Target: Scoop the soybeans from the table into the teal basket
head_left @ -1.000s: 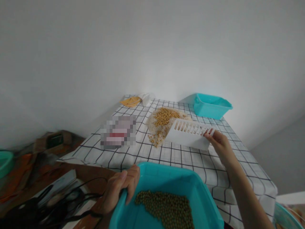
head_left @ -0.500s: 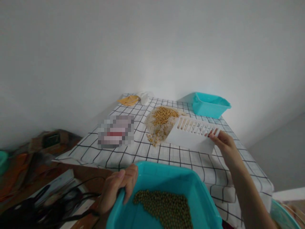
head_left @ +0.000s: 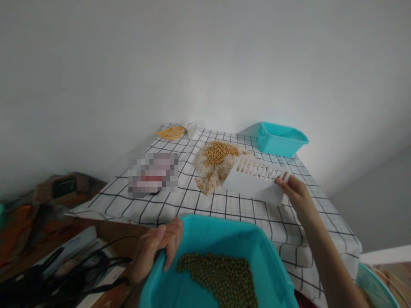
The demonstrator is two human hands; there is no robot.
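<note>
My left hand (head_left: 156, 250) grips the near left rim of a turquoise basin (head_left: 218, 237) that holds green beans (head_left: 221, 278). Farther out, my right hand (head_left: 295, 192) holds the right end of a white slotted tray (head_left: 253, 184), which stands tilted on the checked tablecloth (head_left: 244, 209). The tray's left edge meets a heap of yellow soybeans mixed with white grains (head_left: 215, 162).
A second turquoise basin (head_left: 281, 139) stands at the table's far right, a yellow packet (head_left: 171, 132) and a white object (head_left: 192, 129) at the far left. A blurred-out item (head_left: 153, 174) lies mid-left. Dark cables (head_left: 64, 273) clutter the lower left. Another bowl's rim (head_left: 379, 286) shows bottom right.
The view has drifted slightly. My right hand keeps hold of the white tray, shifting it a little beside the heap. The left hand stays on the basin rim.
</note>
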